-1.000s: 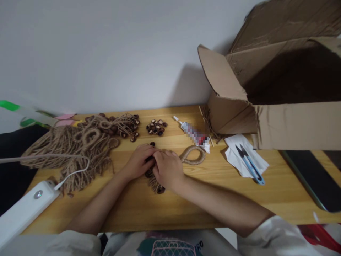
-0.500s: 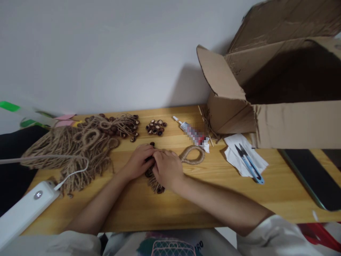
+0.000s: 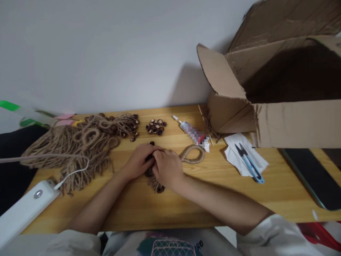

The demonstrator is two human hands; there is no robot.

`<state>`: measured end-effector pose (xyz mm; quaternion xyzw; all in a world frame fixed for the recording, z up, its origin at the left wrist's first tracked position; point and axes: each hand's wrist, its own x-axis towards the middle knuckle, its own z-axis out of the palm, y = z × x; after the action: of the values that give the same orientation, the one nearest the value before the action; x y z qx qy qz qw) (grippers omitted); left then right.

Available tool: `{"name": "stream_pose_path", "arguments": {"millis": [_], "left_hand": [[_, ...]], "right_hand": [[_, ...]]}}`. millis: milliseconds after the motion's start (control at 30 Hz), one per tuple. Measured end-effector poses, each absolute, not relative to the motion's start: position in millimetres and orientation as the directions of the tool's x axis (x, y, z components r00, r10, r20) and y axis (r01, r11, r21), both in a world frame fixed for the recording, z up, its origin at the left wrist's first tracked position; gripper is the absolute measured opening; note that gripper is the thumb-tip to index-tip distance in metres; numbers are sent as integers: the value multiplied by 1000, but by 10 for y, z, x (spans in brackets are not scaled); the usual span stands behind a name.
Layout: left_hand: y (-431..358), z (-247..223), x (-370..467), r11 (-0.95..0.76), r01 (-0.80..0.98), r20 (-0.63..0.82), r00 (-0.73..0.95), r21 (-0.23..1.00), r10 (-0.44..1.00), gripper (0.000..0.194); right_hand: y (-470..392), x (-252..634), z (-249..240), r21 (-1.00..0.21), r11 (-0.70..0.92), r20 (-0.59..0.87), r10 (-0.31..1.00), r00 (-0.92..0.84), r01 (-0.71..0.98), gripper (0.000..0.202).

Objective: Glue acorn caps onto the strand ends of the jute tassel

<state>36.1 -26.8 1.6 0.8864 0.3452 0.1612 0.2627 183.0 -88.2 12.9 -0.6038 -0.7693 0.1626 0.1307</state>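
Note:
A jute-twine tassel (image 3: pixel 153 182) studded with dark brown shell-like pieces lies on the table under both my hands. My left hand (image 3: pixel 141 160) bends over its upper left side, fingers pressed together on it. From the right, my right hand (image 3: pixel 167 168) closes over the same tassel, its fingertips meeting those of the left. What sits directly beneath the fingertips is hidden. A wrapped twine loop (image 3: pixel 193 154) extends out to the right from beneath my right hand. Just behind the hands is a small cluster of halved brown shells (image 3: pixel 156 127) with pale cut faces.
A heap of twine tassels (image 3: pixel 80 153) covers the left side, beside a white power bank-like device (image 3: pixel 29 213) with a cable. A glue tube (image 3: pixel 190 131) lies behind the loop. Blue thread snips (image 3: pixel 250 163) rest on white tissue (image 3: pixel 231 151). A cardboard box (image 3: pixel 295 124) and phone (image 3: pixel 314 177) stand right.
Hardly anything differs. My hands stay on the tassel with only a tiny shift of the fingers.

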Motion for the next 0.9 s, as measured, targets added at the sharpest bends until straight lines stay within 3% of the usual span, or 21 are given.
{"name": "stream_pose_path", "arguments": {"millis": [900], "left_hand": [[-305, 35, 391, -567, 597, 104, 631, 567, 769, 7]], "right_hand": [[-877, 1829, 117, -425, 216, 14, 973, -232, 879, 17]]}}
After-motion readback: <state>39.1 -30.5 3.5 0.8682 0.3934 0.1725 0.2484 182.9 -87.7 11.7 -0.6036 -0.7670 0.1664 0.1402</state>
